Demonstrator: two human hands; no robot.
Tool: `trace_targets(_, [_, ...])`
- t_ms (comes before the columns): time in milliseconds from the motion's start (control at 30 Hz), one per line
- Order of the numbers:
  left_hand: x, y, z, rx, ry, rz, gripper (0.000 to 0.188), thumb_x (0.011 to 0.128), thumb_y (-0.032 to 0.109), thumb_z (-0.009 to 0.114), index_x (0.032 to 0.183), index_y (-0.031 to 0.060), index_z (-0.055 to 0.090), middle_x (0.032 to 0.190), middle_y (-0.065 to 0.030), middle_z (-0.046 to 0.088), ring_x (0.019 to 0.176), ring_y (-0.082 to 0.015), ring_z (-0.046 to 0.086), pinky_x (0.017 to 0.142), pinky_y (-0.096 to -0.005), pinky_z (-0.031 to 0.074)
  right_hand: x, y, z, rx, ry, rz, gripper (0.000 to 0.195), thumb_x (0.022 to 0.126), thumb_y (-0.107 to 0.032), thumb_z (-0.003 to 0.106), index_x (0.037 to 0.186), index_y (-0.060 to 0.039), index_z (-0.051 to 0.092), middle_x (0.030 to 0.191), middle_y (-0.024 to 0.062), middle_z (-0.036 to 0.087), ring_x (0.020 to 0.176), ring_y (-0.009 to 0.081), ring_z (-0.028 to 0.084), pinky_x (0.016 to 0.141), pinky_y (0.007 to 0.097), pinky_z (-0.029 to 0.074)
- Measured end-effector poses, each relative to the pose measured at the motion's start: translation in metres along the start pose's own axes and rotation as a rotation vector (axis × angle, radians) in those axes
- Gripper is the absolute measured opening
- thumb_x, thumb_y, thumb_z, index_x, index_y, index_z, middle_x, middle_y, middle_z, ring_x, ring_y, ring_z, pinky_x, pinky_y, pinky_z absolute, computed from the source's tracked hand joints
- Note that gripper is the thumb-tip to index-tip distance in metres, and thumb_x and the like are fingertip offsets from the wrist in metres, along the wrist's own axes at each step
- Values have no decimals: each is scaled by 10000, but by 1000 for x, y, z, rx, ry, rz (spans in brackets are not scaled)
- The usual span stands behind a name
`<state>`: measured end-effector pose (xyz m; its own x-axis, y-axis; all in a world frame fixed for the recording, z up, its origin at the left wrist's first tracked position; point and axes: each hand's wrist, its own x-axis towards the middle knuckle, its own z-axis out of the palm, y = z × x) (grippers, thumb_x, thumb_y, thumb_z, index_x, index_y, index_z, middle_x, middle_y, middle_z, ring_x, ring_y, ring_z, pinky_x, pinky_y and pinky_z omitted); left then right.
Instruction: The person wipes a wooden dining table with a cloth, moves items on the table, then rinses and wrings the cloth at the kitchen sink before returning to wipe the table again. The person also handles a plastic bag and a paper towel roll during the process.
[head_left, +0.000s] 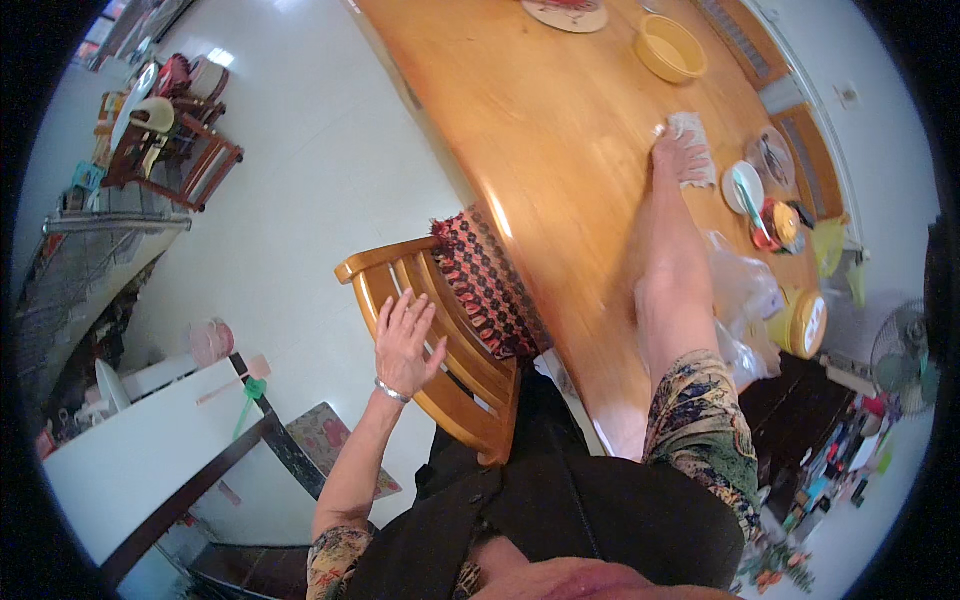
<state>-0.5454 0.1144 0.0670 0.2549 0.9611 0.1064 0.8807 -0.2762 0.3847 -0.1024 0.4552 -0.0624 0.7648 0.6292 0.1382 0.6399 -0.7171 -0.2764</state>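
Note:
My right hand (679, 156) lies flat, fingers spread, on a white cloth (696, 129) on the wooden table (555, 172). The cloth sticks out past my fingertips and beside the palm. To the right of it stands a white bowl (738, 196) with a turquoise-handled utensil (748, 201) in it. My left hand (405, 349), with a silver-coloured bracelet at the wrist, is over the slatted back of a wooden chair (457, 330). Its fingers are apart with nothing in them; whether it touches the slats I cannot tell. A red-and-black patterned woven cover (487, 289) lies on the chair seat.
A yellow plastic basin (671, 51) and a round board (570, 16) are toward the table's far end. Clear plastic bags (742, 289) and a yellow-lidded tub (808, 324) sit by my right arm. More chairs (814, 157) line the far side. A wooden cart (184, 154) stands left.

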Motion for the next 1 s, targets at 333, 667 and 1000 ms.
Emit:
trace_targets(333, [0, -3, -4, -27, -38, -43, 463, 687, 162, 700, 1114, 34, 574, 1211, -114, 539, 1226, -311, 428, 1045, -485, 294, -106, -206, 22, -95, -114, -799, 547, 916, -534, 260, 1417, -315, 263, 1497, 96, 188, 1367, 358, 151, 1066, 581, 96])
trace_targets(667, [-7, -6, 1, -26, 12, 13, 435, 689, 131, 682, 1096, 19, 576, 1182, -118, 554, 1223, -313, 424, 1062, -485, 265, -252, -173, 9, 76, -69, -1459, 477, 920, -482, 333, 1376, -342, 352, 1473, 56, 267, 1348, 330, 229, 1066, 577, 131])
trace_targets(1000, [-10, -5, 6, 58, 67, 163, 328, 725, 125, 653, 1039, 36, 609, 1122, -92, 586, 1173, -296, 466, 1031, -473, 300, -331, 66, -122, 189, -357, -1414, 483, 782, -255, 621, 1249, -176, 523, 1452, 22, 300, 1348, 261, 237, 1087, 513, 200])
